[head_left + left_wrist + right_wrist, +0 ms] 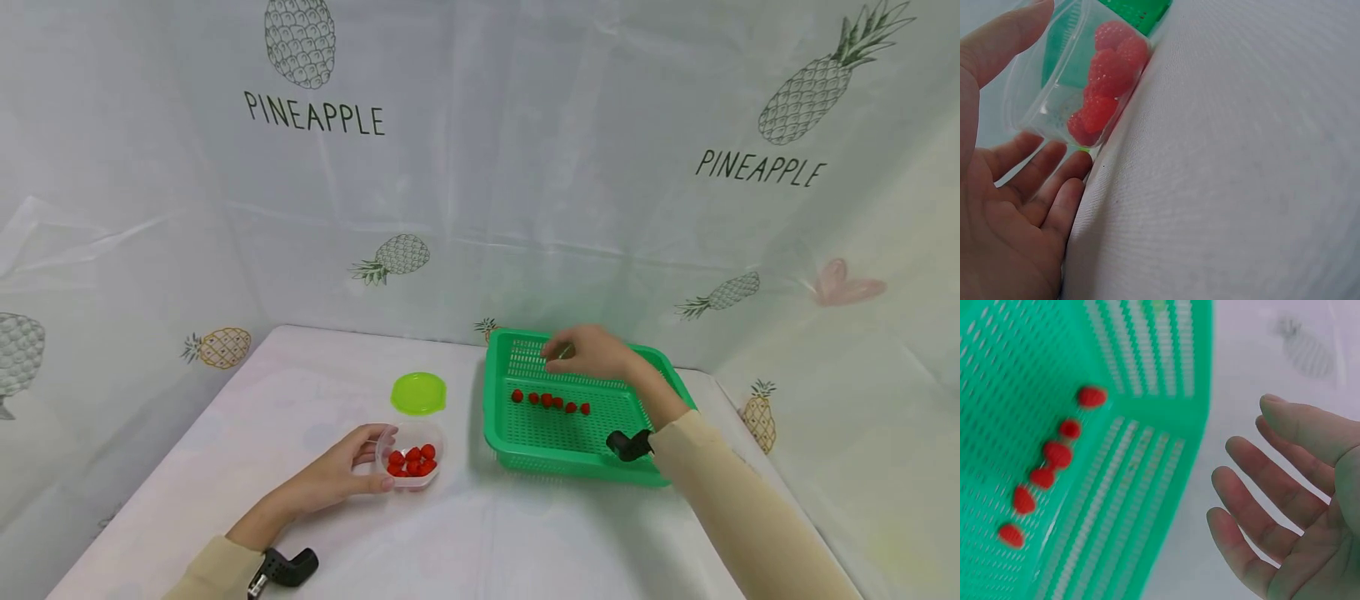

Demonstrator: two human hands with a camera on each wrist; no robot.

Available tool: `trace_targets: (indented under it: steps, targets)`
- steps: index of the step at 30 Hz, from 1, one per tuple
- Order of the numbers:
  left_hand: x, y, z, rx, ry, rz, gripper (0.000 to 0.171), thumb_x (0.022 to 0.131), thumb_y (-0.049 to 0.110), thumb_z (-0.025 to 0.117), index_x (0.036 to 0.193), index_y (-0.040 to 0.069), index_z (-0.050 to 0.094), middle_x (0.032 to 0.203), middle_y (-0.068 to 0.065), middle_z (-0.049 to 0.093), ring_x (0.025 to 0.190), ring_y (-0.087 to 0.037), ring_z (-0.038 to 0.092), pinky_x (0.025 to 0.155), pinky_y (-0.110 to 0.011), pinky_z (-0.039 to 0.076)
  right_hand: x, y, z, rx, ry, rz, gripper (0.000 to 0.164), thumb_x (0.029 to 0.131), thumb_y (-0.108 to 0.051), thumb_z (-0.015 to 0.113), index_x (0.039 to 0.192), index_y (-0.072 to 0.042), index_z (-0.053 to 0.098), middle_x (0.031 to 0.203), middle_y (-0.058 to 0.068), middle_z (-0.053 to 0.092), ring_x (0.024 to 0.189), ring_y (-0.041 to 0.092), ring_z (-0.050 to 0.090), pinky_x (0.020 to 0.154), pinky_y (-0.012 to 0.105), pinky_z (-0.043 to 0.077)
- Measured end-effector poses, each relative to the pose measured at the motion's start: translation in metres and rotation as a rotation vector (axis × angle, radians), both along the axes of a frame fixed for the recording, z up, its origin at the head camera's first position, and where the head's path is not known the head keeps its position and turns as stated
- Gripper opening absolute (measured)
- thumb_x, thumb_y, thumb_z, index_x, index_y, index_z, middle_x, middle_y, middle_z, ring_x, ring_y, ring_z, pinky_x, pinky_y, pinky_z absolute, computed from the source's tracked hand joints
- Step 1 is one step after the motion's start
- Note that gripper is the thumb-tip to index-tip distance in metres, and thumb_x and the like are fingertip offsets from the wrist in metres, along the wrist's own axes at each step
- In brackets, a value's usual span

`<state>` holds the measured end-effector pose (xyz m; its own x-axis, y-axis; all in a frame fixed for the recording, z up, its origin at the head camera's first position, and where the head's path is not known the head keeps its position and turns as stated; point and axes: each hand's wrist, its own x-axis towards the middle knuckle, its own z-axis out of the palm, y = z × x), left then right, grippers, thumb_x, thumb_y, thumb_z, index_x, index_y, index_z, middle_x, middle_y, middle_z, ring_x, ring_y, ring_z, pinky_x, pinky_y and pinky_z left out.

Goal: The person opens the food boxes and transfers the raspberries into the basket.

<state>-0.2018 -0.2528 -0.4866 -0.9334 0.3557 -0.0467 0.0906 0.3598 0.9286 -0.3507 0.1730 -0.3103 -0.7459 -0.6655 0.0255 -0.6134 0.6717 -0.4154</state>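
My left hand (337, 473) rests beside a small clear plastic cup (384, 440) on the table, thumb on the near side and fingers round the far side. Several red raspberries (414, 455) lie in the cup's bottom; the left wrist view shows these raspberries (1110, 72) through its wall. Over the far part of a green plastic basket (517, 454), my right hand (592, 353) hovers with fingers loosely bent and nothing in them. A row of several raspberries (547, 400) lies on the basket floor. In the right wrist view the hand (1297, 500) is apart from the basket's rim.
A bright green round lid (418, 393) lies on the table behind the cup, left of the basket. A white cloth (480, 183) printed with pineapples hangs behind and around the table. The basket's raised walls (1200, 425) have slots.
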Motion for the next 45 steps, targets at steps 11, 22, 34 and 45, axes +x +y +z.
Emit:
trace_targets:
  steps: [11,22,34,45]
  targets:
    - [0.000,0.001,0.002,0.010,-0.013,0.008,0.086,0.092,0.032,0.085,0.160,0.011,0.038,0.167,-0.013,0.038,0.151,-0.043,0.038,0.123,-0.057,0.035,0.045,-0.059,0.001,-0.116,0.021,0.136,0.028,0.097,-0.014,0.077,0.124,-0.009,0.077,0.118,0.004,0.078,0.102,0.022,0.075,0.091,0.037,0.060]
    - [0.002,-0.001,0.001,0.018,-0.014,0.012,0.085,0.092,0.032,0.085,0.160,0.012,0.038,0.167,-0.013,0.038,0.151,-0.042,0.038,0.124,-0.058,0.033,0.073,-0.113,-0.030,-0.174,-0.003,0.170,0.029,0.096,-0.015,0.079,0.126,-0.012,0.076,0.116,-0.003,0.078,0.112,0.015,0.070,0.095,0.040,0.060]
    - [0.001,-0.001,0.000,0.016,-0.008,0.007,0.085,0.093,0.033,0.084,0.160,0.012,0.037,0.166,-0.014,0.038,0.150,-0.043,0.040,0.122,-0.058,0.037,0.085,-0.153,-0.066,-0.078,0.008,0.211,0.031,0.095,-0.012,0.082,0.126,-0.011,0.077,0.118,0.000,0.078,0.116,0.019,0.070,0.101,0.029,0.055]
    - [0.003,-0.001,0.002,0.022,-0.016,0.011,0.084,0.093,0.033,0.084,0.160,0.013,0.038,0.165,-0.012,0.039,0.150,-0.042,0.040,0.122,-0.059,0.036,0.082,-0.171,-0.085,0.044,0.020,0.200,0.033,0.094,-0.009,0.082,0.126,-0.012,0.078,0.117,0.000,0.078,0.115,0.021,0.069,0.096,0.026,0.055]
